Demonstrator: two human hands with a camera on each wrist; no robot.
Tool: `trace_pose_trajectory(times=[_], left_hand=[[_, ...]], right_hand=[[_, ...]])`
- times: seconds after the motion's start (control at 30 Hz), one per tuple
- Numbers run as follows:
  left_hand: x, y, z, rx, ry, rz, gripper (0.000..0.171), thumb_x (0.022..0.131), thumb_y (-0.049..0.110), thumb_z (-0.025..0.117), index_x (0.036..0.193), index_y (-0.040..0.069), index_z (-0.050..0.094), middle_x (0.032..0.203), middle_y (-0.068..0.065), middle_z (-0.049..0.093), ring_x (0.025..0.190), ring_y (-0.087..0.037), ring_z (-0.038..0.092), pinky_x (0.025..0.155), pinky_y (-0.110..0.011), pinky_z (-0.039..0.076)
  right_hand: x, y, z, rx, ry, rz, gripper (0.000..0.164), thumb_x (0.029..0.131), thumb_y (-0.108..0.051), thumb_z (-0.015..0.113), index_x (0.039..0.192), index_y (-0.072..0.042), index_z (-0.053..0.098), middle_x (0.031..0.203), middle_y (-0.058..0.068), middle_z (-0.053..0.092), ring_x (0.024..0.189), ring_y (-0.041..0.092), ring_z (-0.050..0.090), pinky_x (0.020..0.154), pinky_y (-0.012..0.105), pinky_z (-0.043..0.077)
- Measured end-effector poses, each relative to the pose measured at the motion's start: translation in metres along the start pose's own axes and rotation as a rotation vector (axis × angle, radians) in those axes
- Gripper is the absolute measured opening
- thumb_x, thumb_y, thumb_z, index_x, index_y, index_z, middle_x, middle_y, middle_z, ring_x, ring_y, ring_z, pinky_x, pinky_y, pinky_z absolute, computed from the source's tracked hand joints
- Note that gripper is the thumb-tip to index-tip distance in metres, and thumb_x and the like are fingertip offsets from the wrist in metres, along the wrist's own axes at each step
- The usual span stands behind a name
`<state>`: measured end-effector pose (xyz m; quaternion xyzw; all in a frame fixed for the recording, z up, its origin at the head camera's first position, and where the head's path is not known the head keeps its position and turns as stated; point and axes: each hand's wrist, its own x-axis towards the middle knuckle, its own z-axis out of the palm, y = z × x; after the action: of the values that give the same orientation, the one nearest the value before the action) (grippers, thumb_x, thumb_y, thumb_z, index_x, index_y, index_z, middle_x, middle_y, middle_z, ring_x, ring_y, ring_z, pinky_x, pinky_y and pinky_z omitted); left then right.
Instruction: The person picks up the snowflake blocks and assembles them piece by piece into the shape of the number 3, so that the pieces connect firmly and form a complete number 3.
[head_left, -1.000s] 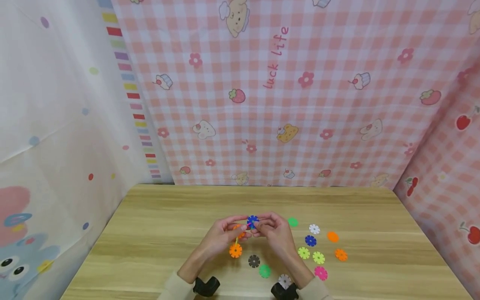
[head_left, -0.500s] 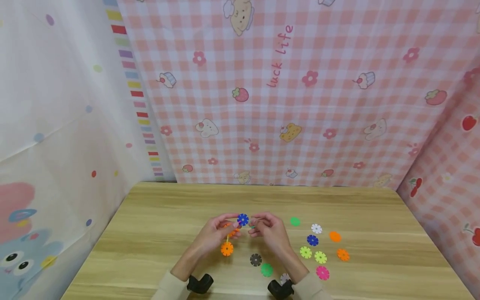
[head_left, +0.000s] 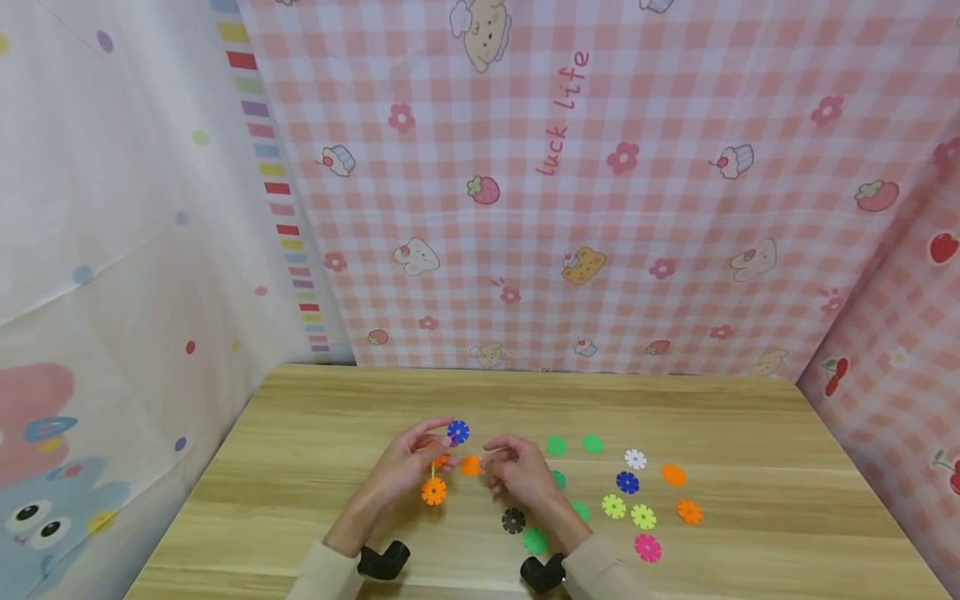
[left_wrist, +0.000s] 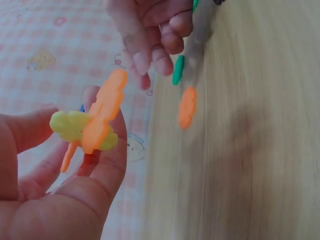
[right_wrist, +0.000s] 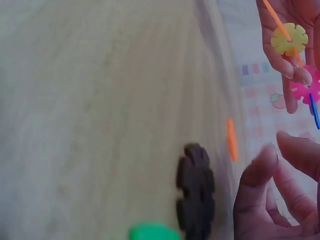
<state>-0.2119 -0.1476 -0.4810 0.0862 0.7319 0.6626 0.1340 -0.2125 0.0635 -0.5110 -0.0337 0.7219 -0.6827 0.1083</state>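
Observation:
My left hand (head_left: 401, 467) pinches a chain of notched interlocking discs above the table. At its top sits a blue disc (head_left: 458, 432), and an orange disc (head_left: 433, 492) hangs at the bottom. Between them the wrist views show a yellow disc (left_wrist: 70, 125), another orange disc (right_wrist: 280, 20) seen edge-on, and a pink disc (right_wrist: 302, 92) slotted to the blue one. My right hand (head_left: 521, 475) hovers to the right with fingers loosely bent and nothing between them. A loose orange disc (head_left: 471, 465) lies on the table just left of its fingertips.
Several loose discs lie around the right forearm: green (head_left: 555, 446), black (head_left: 513, 521), white (head_left: 635, 458), blue (head_left: 627, 482), yellow-green (head_left: 613, 506), pink (head_left: 648, 547) and orange (head_left: 689, 511). Patterned cloth (head_left: 480, 250) rises behind the wooden table (head_left: 300, 450).
Both hands have drawn apart; the left has shifted left with the chain. My right hand has come off the blue disc, moving left and down, uncovering green discs; its forearm now hides the white disc near the front.

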Motion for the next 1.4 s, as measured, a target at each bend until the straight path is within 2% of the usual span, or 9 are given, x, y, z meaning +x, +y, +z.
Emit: trace_pose_trajectory(times=[0.1,0.23,0.4,0.57,0.77,1.07,1.27,1.4], left_hand=[[0.000,-0.001,-0.002,-0.013,0.005,-0.010,0.045,0.103,0.012,0.050,0.147,0.002,0.042,0.125,-0.031,0.059,0.096,-0.033,0.069,0.085,-0.034,0.058],[0.001,-0.003,-0.004,-0.007,0.004,-0.015,0.045,0.104,0.009,0.048,0.148,0.002,0.041,0.126,-0.031,0.058,0.096,-0.034,0.068,0.085,-0.035,0.058],[0.001,-0.007,-0.007,0.016,0.003,-0.014,0.045,0.104,0.009,0.046,0.148,0.002,0.040,0.125,-0.030,0.059,0.097,-0.035,0.068,0.085,-0.034,0.058],[0.002,-0.006,-0.008,0.013,-0.012,-0.011,0.045,0.104,0.009,0.046,0.148,0.001,0.040,0.125,-0.031,0.058,0.095,-0.029,0.069,0.087,-0.037,0.057],[0.003,-0.006,-0.008,-0.012,-0.007,-0.027,0.044,0.104,0.009,0.047,0.148,0.002,0.041,0.126,-0.030,0.057,0.099,-0.034,0.067,0.088,-0.039,0.057],[0.005,-0.008,-0.007,-0.012,-0.038,-0.025,0.044,0.105,0.010,0.044,0.148,0.002,0.040,0.127,-0.030,0.057,0.101,-0.038,0.066,0.088,-0.037,0.057],[0.005,-0.008,-0.007,0.014,-0.049,-0.017,0.044,0.105,0.010,0.043,0.148,0.003,0.040,0.125,-0.029,0.057,0.103,-0.041,0.065,0.089,-0.037,0.056],[0.005,-0.008,-0.007,0.017,-0.050,-0.014,0.044,0.105,0.009,0.043,0.148,0.002,0.040,0.125,-0.029,0.057,0.102,-0.041,0.066,0.089,-0.039,0.056]], right_hand=[[0.002,0.004,0.004,-0.061,-0.001,0.022,0.033,0.083,0.002,0.065,0.115,0.005,0.062,0.077,0.005,0.061,0.054,0.012,0.052,0.047,0.021,0.045],[0.003,0.006,0.008,-0.122,0.027,0.056,0.032,0.081,-0.005,0.073,0.112,0.001,0.065,0.073,0.001,0.058,0.051,0.010,0.048,0.045,0.020,0.039],[0.005,0.005,0.009,-0.131,0.043,0.077,0.031,0.082,-0.004,0.076,0.111,0.000,0.067,0.070,-0.001,0.055,0.048,0.010,0.045,0.043,0.019,0.037],[0.007,0.008,0.010,-0.139,0.051,0.075,0.032,0.082,-0.002,0.077,0.113,0.001,0.069,0.067,-0.001,0.054,0.046,0.008,0.045,0.042,0.018,0.037],[0.008,0.010,0.012,-0.162,0.061,0.071,0.035,0.081,-0.004,0.080,0.115,-0.001,0.071,0.064,-0.001,0.056,0.045,0.008,0.046,0.041,0.018,0.039],[0.009,0.008,0.014,-0.275,0.107,0.052,0.026,0.079,-0.005,0.081,0.105,-0.005,0.077,0.065,-0.001,0.063,0.042,0.006,0.047,0.041,0.018,0.038],[0.010,0.007,0.014,-0.299,0.104,0.059,0.022,0.079,-0.004,0.081,0.101,-0.007,0.076,0.057,-0.002,0.051,0.040,0.007,0.043,0.038,0.018,0.035],[0.010,0.007,0.014,-0.304,0.100,0.039,0.019,0.079,-0.002,0.081,0.096,-0.006,0.074,0.057,-0.003,0.048,0.041,0.008,0.042,0.039,0.018,0.035]])
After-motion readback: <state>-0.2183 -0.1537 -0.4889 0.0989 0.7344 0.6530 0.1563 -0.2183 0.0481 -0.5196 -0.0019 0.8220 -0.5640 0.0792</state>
